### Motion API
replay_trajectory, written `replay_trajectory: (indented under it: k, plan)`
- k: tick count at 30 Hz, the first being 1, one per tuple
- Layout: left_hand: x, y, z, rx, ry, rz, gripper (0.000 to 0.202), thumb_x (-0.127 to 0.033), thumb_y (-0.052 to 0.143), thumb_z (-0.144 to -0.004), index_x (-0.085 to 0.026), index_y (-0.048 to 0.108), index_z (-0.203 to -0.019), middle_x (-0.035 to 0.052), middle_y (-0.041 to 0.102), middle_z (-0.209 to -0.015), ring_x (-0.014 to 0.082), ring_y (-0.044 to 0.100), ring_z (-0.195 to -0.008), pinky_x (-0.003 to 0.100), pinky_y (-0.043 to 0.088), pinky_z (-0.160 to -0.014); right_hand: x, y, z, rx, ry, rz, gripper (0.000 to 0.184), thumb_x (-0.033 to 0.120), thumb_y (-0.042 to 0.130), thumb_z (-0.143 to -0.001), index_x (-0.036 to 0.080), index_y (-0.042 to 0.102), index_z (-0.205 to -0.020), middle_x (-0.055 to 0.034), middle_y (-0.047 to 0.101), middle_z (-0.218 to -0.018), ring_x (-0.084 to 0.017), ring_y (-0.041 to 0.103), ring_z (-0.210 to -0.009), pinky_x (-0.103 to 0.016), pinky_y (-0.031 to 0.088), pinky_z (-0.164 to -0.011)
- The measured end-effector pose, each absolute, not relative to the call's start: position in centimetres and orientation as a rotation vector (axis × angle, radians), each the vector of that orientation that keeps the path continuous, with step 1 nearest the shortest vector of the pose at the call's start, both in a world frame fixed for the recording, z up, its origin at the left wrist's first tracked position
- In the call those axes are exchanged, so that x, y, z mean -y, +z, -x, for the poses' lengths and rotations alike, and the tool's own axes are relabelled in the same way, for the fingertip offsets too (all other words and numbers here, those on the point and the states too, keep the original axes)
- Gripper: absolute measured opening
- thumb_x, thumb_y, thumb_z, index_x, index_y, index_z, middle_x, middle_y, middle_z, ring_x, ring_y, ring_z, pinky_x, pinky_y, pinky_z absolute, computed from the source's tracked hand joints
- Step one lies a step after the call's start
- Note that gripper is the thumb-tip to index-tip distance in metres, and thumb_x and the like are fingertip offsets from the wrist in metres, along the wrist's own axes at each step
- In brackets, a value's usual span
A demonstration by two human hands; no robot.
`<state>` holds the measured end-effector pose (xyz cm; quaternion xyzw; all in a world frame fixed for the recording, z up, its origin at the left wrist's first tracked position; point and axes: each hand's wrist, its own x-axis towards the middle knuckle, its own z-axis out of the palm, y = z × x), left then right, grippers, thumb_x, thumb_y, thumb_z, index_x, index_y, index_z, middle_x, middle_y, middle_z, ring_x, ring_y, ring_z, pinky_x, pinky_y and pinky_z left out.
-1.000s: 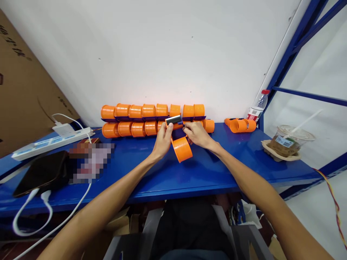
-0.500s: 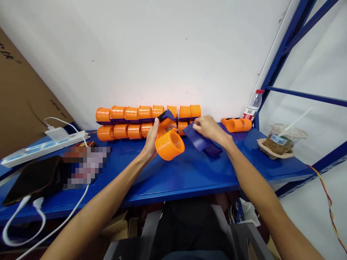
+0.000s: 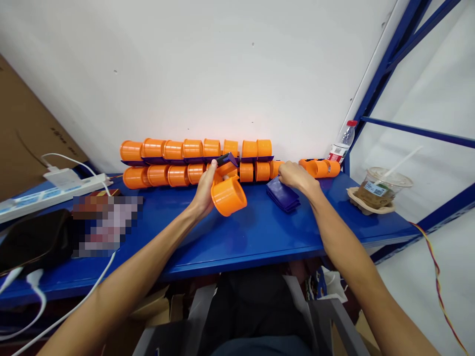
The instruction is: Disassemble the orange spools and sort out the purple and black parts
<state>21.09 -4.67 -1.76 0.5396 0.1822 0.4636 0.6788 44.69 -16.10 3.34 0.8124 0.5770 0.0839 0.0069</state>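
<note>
My left hand (image 3: pixel 206 189) is closed around an orange tape dispenser (image 3: pixel 229 197), with its wide ring low and a dark blue and black end tilted up. My right hand (image 3: pixel 294 176) is closed at the far edge of a small stack of dark blue plastic sheets (image 3: pixel 284 197) on the table. Its fingertips are partly hidden, and how many sheets they pinch I cannot tell. Behind the hands, more orange dispensers stand in two stacked rows (image 3: pixel 173 150) against the wall, with dark blue flaps between the rows.
A few orange dispensers (image 3: pixel 322 168) lie at the right, near a red-capped bottle (image 3: pixel 342 143). A drink cup (image 3: pixel 378 190) sits in a carton holder on the blue table (image 3: pixel 237 247). At left are a power strip (image 3: pixel 48 198), cables and a black device (image 3: pixel 39 240).
My right hand has moved right and lower; the blue sheet that was over to the left now lies with the stack. My left hand still holds the dispenser, tilted slightly. The view has shifted.
</note>
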Motion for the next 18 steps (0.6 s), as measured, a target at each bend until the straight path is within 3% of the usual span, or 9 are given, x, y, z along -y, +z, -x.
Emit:
replay_trajectory:
  k: [7,12,15,18]
  plan:
    - [5.2,-1.6,-21.3,-0.427,1.086,-1.221,0.052,-0.073,0.064,-0.089,-0.02,0.066,-0.091,0.0057,0.066,-0.073,0.0192,0.065,-0.063,0.031,0.055,-0.057,16.4,3.7,-43.8,-1.782,0.227,-2.635,0.025,0.012,0.061,-0.093,0.011,0.077,-0.112,-0.0244,0.076,-0.115,-0.033,0.074,-0.102,-0.034,0.049,-0.078]
    - [4.7,-1.8,-21.3,-0.511,1.285,-1.325,0.057,-0.078,0.062,-0.086,-0.021,0.058,-0.078,0.0025,0.06,-0.069,0.0149,0.058,-0.06,0.027,0.049,-0.054,16.3,4.2,-42.4,-2.05,0.564,-2.739,0.028,0.017,0.051,-0.097,0.014,0.077,-0.107,-0.0187,0.077,-0.106,-0.032,0.072,-0.099,-0.038,0.05,-0.084]
    - [4.0,-1.8,-21.3,-0.605,1.407,-1.311,0.06,-0.082,0.062,-0.083,-0.022,0.054,-0.082,0.0012,0.061,-0.071,0.0146,0.059,-0.061,0.027,0.048,-0.056,16.3,3.8,-40.5,-2.55,0.783,-2.556,0.042,0.013,0.051,-0.091,0.02,0.072,-0.128,-0.0128,0.075,-0.12,-0.03,0.067,-0.113,-0.041,0.05,-0.097]
    - [3.6,-1.6,-21.3,-0.651,1.493,-1.262,0.062,-0.083,0.062,-0.081,-0.023,0.05,-0.086,-0.0008,0.061,-0.071,0.0149,0.061,-0.064,0.027,0.048,-0.058,16.6,2.8,-38.0,-2.935,0.838,-2.04,0.07,0.009,0.055,-0.082,0.023,0.056,-0.15,-0.0098,0.065,-0.146,-0.034,0.053,-0.135,-0.052,0.044,-0.112]
